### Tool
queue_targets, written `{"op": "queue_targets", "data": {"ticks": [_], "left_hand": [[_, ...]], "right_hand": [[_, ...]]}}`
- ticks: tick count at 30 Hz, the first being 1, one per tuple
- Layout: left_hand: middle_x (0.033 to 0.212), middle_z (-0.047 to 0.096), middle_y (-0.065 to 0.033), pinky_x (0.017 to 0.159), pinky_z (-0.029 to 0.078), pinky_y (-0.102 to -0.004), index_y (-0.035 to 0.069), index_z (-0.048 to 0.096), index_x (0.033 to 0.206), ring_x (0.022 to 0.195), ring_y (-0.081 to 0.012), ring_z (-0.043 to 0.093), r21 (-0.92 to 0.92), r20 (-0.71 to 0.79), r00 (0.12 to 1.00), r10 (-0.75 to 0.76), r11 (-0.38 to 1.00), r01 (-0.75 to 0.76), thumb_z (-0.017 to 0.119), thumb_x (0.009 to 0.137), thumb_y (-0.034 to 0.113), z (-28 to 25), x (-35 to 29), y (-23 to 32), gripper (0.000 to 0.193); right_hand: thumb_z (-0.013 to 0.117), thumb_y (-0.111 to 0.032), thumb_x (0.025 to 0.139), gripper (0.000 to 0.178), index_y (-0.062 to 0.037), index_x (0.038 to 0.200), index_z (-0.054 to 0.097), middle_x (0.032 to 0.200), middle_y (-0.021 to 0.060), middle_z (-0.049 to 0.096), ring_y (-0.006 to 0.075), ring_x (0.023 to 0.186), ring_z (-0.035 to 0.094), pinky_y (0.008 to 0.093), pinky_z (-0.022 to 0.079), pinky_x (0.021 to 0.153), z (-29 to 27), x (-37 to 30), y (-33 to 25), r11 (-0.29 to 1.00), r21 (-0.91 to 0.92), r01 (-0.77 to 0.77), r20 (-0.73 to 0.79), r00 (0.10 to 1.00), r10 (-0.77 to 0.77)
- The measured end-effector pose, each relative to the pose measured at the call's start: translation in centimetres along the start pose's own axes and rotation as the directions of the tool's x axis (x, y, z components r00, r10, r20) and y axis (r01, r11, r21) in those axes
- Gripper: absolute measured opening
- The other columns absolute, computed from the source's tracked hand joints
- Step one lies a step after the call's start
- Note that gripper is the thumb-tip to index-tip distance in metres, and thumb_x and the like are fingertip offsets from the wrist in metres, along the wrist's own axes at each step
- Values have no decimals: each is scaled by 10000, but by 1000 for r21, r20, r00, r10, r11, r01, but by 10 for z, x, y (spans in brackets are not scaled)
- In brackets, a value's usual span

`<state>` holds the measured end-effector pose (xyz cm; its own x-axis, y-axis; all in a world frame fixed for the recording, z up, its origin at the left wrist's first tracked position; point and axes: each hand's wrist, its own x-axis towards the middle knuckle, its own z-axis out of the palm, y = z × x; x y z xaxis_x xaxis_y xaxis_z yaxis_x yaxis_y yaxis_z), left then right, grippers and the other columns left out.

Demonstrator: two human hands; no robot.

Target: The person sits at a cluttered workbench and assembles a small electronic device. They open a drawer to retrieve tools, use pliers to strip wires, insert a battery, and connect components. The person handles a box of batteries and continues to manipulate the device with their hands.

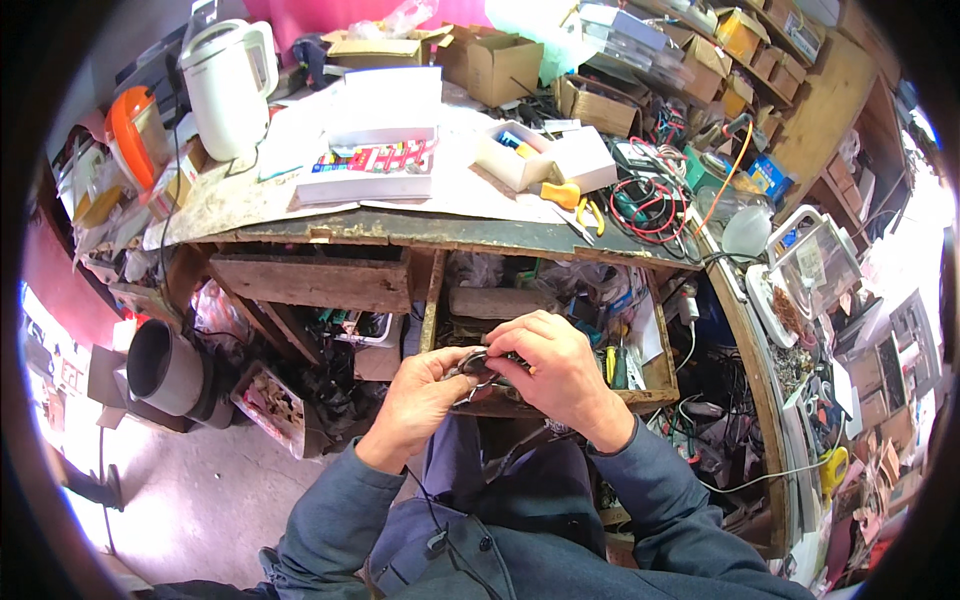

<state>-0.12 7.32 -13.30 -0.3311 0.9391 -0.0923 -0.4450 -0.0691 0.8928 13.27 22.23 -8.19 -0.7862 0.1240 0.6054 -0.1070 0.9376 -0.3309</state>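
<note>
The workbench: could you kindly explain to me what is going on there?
The person's left hand and right hand together hold a small dark object over an open wooden drawer. Exactly what the object is cannot be told from here. On the workbench beyond, a white box stands open with small red-and-white items inside.

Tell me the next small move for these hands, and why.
Perhaps ease back the right hand slightly while the left hand grips the small dark piece: the right fingers seem to cover part of it, and below lies a cluttered open drawer, where a dropped part could get lost.
</note>
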Motion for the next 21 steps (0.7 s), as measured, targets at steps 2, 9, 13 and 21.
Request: {"op": "queue_targets", "data": {"ticks": [2, 9, 13, 21], "left_hand": [[1129, 716, -63, 887, 554, -255, -44, 645, 1289, 998, -114, 679, -7, -16, 1000, 18, 1000, -18, 605, 933, -57, 2, -2, -1, 358], [1134, 720, -58, 869, 537, -244, -20, 647, 1301, 995, -110, 677, 12, -31, 999, 30, 1000, -29, 631, 935, -38, 4, -4, -2, 367], [1147, 719, -67, 883, 553, -260, -25, 640, 1312, 989, -121, 686, 8, -28, 999, 28, 1000, -28, 647, 940, -23, 4, -4, -3, 372], [1165, 718, -109, 915, 581, -304, -55, 632, 1301, 1014, -165, 707, -21, 7, 1000, -13, 1000, 13, 649, 959, 1, -1, -3, -3, 347]], "right_hand": [[802, -33, 740, 156, -59, 843, 688, 994, 45, 743, 243, 917, 699, 358, 542, 793, 2, -2, 0, 1000, -1, -24, -12, 1000, 24], [788, -16, 753, 162, -50, 862, 673, 1072, 92, 735, 291, 994, 683, 384, 548, 861, 7, -5, -6, 975, 137, -175, -1, 984, 177], [775, -22, 777, 167, -43, 878, 643, 1124, 111, 722, 312, 1052, 661, 394, 536, 896, 5, -6, -5, 972, 125, -200, 70, 979, 192], [773, -44, 789, 174, -36, 880, 626, 1145, 125, 719, 326, 1072, 655, 409, 518, 916, -4, 0, -2, 944, 170, -283, 230, 943, 241]]}}
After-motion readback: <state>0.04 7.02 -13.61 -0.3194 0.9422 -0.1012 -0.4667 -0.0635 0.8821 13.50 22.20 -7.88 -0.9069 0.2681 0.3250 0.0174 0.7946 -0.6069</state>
